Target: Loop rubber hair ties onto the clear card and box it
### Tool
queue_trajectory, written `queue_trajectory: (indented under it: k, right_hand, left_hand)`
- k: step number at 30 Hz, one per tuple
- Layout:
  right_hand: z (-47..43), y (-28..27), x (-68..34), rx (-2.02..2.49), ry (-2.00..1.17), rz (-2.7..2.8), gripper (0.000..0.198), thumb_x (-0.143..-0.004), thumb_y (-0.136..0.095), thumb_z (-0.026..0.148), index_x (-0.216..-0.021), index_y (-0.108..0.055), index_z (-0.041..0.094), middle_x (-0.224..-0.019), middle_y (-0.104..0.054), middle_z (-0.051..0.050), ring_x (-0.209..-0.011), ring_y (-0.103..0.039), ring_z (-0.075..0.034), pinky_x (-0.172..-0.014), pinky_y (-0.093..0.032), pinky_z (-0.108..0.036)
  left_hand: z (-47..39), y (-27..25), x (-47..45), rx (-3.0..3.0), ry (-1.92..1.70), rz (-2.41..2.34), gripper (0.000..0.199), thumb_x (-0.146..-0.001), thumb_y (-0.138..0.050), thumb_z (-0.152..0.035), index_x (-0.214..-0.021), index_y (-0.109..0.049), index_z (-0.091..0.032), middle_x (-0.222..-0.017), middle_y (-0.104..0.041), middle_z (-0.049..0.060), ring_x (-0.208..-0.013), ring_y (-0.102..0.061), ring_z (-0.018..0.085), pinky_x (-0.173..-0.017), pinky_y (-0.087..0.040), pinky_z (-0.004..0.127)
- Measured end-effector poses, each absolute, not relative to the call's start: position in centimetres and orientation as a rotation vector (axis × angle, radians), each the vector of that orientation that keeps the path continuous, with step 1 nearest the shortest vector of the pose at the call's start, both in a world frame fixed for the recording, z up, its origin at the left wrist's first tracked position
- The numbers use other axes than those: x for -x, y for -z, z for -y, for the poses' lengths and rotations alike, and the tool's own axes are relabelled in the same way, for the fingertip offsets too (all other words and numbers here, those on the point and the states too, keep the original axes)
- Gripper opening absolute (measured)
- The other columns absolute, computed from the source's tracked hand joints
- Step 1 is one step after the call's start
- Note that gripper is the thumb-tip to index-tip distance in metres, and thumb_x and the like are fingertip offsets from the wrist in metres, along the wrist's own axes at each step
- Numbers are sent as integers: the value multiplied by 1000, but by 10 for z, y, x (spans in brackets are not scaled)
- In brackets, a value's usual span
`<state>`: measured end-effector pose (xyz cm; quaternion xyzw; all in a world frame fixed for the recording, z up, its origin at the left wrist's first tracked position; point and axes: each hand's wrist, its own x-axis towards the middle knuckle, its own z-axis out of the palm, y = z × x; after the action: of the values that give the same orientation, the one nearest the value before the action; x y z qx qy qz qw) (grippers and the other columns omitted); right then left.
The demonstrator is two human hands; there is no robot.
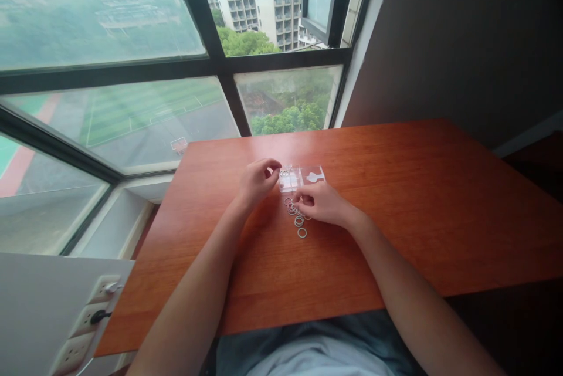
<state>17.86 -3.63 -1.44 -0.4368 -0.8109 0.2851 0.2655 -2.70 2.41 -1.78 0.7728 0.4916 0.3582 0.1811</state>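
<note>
- Rings [299, 224], pale and small, lie loosely grouped on the table [396, 188], just under and left of the right hand [323, 203]; the nearest one to the body sits apart from the others.
- The clear box [289, 181] is just right of the left hand's [260, 179] fingertips and just beyond the right hand's.
- The step in hand looks like handling single rings beside the box, with the right hand at the group and the left at the box's edge.
- The next move seems to call for a light fingertip grip on one ring, without scattering its neighbours.
- Right hand: fingers curled, thumb close to the forefinger; whether a ring is between them, I cannot tell.
- Left hand: thumb and forefinger brought nearly together; anything pinched is too small to make out.
</note>
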Motion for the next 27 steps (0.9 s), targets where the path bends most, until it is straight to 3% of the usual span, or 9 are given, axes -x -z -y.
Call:
queue_trajectory:
  k: [11, 27]
  right_hand:
    - [30, 14, -181, 1335, -466, 1884, 5, -79, -62, 22, -81, -65, 20, -53, -49, 6, -50, -46, -9, -55, -33, -21]
    - [29, 16, -180, 1358, -443, 1909, 6, -79, -62, 24, -82, -66, 21, -53, -48, 6, -51, -45, -10, -55, -32, -22]
  left_hand:
    - [-14, 5, 16, -2112, -917, -1095, 15, -84, -57, -25, -88, -67, -15, -81, -69, 4, -62, -56, 9, -54, -43, 18]
    - [0, -6, 0, -2108, -792, -916, 9, -80, -58, -18, -78, -65, -13, -65, -61, -1, -55, -51, 6, -51, -40, 17]
